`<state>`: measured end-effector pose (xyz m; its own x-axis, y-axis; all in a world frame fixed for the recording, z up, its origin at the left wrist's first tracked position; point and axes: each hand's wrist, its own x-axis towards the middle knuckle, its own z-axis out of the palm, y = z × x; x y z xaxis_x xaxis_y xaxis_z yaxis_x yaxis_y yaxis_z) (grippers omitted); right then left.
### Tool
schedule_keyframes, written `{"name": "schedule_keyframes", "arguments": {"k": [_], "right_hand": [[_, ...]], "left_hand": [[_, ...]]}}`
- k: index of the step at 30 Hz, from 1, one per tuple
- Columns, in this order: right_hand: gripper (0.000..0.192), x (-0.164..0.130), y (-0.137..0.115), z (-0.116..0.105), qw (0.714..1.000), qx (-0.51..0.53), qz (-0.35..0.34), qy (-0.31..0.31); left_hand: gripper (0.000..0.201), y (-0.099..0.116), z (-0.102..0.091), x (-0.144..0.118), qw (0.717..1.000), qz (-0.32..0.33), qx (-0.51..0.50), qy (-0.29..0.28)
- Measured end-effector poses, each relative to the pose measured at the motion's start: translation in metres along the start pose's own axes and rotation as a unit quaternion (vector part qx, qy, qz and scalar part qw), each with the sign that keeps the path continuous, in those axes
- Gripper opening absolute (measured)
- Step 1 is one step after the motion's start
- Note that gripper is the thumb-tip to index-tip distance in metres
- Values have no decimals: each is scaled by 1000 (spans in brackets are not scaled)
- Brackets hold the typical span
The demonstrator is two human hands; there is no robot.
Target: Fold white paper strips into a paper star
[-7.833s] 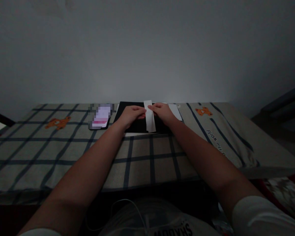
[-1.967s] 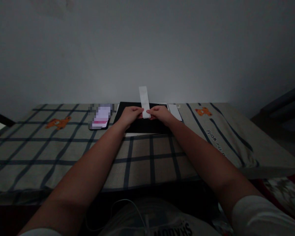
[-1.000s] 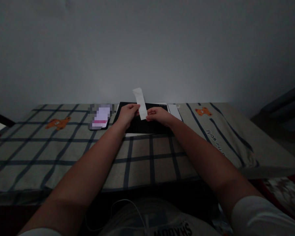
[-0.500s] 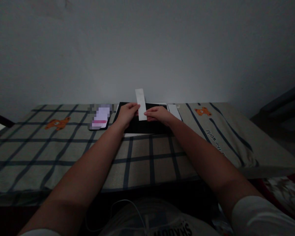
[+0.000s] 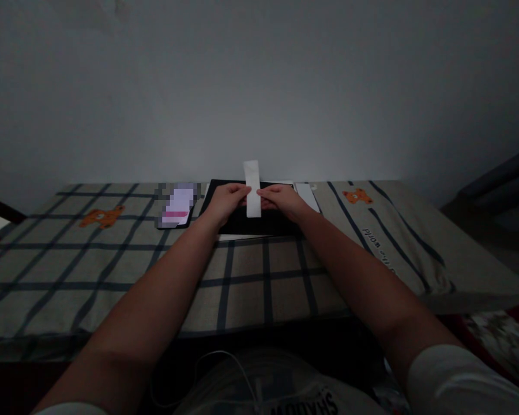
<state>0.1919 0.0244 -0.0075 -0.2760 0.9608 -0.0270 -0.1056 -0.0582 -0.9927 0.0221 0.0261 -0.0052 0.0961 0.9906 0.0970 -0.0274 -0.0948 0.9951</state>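
One narrow paper strip (image 5: 253, 203), pinching fingers (image 5: 242, 189), checked cloth (image 5: 245, 262)

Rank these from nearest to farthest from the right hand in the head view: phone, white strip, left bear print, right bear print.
1. White strip: left of the right hand, touching its fingertips.
2. Right bear print: on the cloth, to the right.
3. Phone: left, beyond the left hand.
4. Left bear print: farthest left of all.
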Motion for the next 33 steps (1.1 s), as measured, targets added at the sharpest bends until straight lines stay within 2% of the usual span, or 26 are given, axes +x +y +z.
{"name": "schedule_keyframes", "arguments": {"k": [4, 7, 12, 15, 19, 22, 28, 33], "right_hand": [[6, 0, -3, 1, 999, 0, -12, 32], [11, -1, -5, 2, 999, -20, -8, 41], [6, 0, -1, -1, 1000, -8, -6, 20], [4, 2, 1, -3, 1000, 13, -15, 8], [8, 4, 0, -4, 999, -2, -32, 24], [11, 4, -2, -4, 999, -16, -34, 38], [4, 3, 2, -6, 1000, 6, -27, 9], [6, 4, 1, -6, 999, 15, -28, 24]], "left_hand": [[19, 0, 0, -1, 999, -24, 3, -27], [18, 0, 1, -2, 999, -34, -2, -26], [21, 4, 3, -5, 1000, -13, 0, -1], [20, 7, 3, -7, 1000, -3, 15, -14], [15, 7, 4, -8, 999, -24, 23, -31], [15, 5, 5, -7, 999, -32, 17, -17], [17, 6, 5, -7, 1000, -8, 21, -12], [11, 9, 6, -10, 999, -32, 36, -15]]}}
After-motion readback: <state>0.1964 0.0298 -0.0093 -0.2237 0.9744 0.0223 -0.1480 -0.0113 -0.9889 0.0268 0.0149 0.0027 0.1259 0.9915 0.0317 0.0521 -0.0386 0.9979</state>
